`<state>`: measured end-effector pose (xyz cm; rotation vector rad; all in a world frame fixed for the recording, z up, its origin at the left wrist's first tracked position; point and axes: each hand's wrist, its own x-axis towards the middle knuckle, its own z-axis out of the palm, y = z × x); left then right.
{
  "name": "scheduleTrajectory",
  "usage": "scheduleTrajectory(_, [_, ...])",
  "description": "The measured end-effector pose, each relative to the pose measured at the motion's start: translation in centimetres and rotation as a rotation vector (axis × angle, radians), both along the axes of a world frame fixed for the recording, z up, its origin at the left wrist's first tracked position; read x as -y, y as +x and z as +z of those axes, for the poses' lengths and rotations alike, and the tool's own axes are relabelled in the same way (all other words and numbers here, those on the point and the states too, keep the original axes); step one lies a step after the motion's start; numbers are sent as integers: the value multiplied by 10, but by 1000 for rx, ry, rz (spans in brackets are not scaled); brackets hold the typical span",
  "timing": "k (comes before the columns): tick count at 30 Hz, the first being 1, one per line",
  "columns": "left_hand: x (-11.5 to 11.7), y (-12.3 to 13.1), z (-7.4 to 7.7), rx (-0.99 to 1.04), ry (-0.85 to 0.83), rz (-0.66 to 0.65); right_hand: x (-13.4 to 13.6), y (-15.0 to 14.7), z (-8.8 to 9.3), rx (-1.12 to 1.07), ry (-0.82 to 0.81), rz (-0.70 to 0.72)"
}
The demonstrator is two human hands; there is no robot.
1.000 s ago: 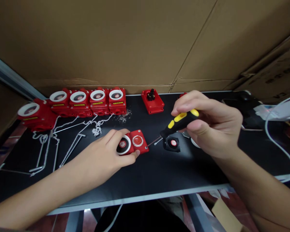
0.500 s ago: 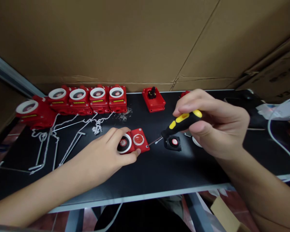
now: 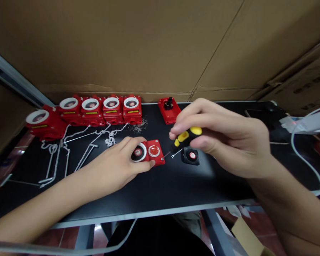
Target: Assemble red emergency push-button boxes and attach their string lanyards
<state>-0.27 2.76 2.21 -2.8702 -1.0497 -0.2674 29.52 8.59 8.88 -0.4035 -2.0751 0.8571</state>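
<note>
My left hand (image 3: 122, 156) is closed around a small red box (image 3: 160, 149) with a white-ringed black dial and a round red part on its face. My right hand (image 3: 224, 138) grips a black-and-yellow screwdriver (image 3: 185, 138) from above. The thin shaft slopes down to the left, with its tip at the box's lower right corner, where a screw sits. Just right of the shaft lies a small metal piece (image 3: 177, 153). Beside that is a black square part (image 3: 190, 156) with a red-and-white centre.
Several red boxes (image 3: 132, 112) with white rings line the back left, with white cords and metal rods (image 3: 87, 156) before them. An open red housing (image 3: 169, 110) stands at the back, near grey debris (image 3: 138, 125). A white cable (image 3: 306, 156) hangs at right.
My right hand and the screwdriver handle have shifted left, and the handle now stands steeper. The shaft tip stays at the box's corner. My left hand keeps its hold; the view shifted slightly.
</note>
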Motion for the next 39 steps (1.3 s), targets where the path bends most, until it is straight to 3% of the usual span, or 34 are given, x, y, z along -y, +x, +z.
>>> scheduleTrajectory(2, [-1,-1,0,18,9,-10,-5,-8,3,-4,-47,32])
scheduleTrajectory(8, [0,0,-1,35,-2,-18,-10,-35,-13,-158,-451,224])
scheduleTrajectory(13, [-1,1,-1,47,20,-29,-15,-35,-25,-267,-535,315])
scheduleTrajectory(19, [-1,0,1,41,-27,-14,-19,-20,-26,-193,-511,429])
scheduleTrajectory(23, [-2,-1,1,52,-45,-22,-9,-22,-35,-279,-614,521])
scheduleTrajectory(32, [-2,0,2,65,-78,-22,-4,-30,-43,-319,-520,408])
scheduleTrajectory(39, [-1,0,3,41,-79,-12,-7,-22,-39,-295,-518,355])
